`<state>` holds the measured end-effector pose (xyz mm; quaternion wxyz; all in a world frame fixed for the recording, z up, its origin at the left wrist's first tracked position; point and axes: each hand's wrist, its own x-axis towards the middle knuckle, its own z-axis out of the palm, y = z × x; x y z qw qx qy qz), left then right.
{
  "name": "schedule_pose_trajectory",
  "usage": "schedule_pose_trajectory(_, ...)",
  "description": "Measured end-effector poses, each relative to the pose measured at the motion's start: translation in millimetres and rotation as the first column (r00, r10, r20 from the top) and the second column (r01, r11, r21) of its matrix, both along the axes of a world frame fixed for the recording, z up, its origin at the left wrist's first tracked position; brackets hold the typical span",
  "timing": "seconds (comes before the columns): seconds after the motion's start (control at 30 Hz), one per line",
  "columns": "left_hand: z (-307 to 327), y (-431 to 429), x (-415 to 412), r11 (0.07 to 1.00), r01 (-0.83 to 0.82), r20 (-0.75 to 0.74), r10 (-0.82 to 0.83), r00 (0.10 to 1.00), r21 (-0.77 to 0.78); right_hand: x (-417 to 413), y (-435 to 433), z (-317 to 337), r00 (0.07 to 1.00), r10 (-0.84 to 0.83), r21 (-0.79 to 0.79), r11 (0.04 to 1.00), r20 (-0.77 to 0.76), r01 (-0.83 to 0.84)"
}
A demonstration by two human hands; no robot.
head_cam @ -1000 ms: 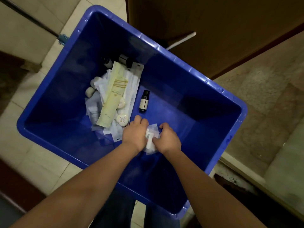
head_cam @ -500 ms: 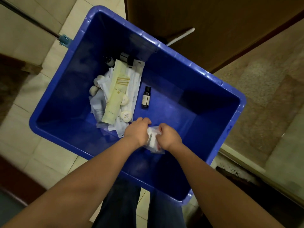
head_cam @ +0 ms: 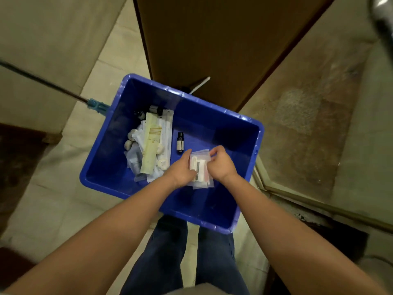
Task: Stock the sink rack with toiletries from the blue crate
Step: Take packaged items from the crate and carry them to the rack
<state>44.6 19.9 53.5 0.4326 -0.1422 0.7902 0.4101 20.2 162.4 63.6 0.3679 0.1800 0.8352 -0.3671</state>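
Toiletries (head_cam: 136,158) lie heaped in the left half of the blue crate (head_cam: 212,128), which stands on the pale tiled floor (head_cam: 53,188) in the middle of the frame, its far side close to a brown wooden door (head_cam: 212,39). On top of the heap a long cream tube (head_cam: 151,150) lies lengthwise over white wrapped packets (head_cam: 168,128), with round soaps (head_cam: 162,162) by its near end and at the heap's left edge, and dark-capped bottles (head_cam: 158,109) at its far end. A small dark bottle (head_cam: 180,142) lies alone on the crate's bottom, just right of the heap. Right of that bottle both hands meet over the crate around a bundle of clear plastic packets (head_cam: 201,169). The left hand (head_cam: 181,169) has its grip closed along the bundle's left edge, and the right hand (head_cam: 221,165) has its grip pinching the bundle's upper right edge. Both forearms reach in from the bottom corners of the frame, and legs in dark blue trousers (head_cam: 165,252) show between them at bottom centre. A dark mop handle (head_cam: 42,81) runs in from the left edge to a teal connector (head_cam: 95,104) beside the crate's far left rim.
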Motion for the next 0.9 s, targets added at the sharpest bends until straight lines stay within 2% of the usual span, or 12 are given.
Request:
schedule_pose_trajectory(0.17,56,8,-16,0.998,0.062,-0.12,-0.058,0.991,0.024,2,15,55,0.978,-0.177,-0.023,0.984,-0.114,0.175)
schedule_pose_trajectory(0.5,127,62,-30,0.982,0.187,-0.295,-0.176,0.939,0.012,37,59,143,0.944,-0.226,-0.023,0.974,-0.239,0.227)
schedule_pose_trajectory(0.63,145,86,-23,0.945,0.326,-0.352,-0.308,0.884,-0.007,67,79,166,0.918,-0.207,0.081,0.965,-0.337,0.248)
schedule_pose_trajectory(0.9,173,135,16,0.808,0.578,-0.445,-0.562,0.697,-0.114,131,114,188,0.879,-0.345,0.144,0.902,-0.33,0.408)
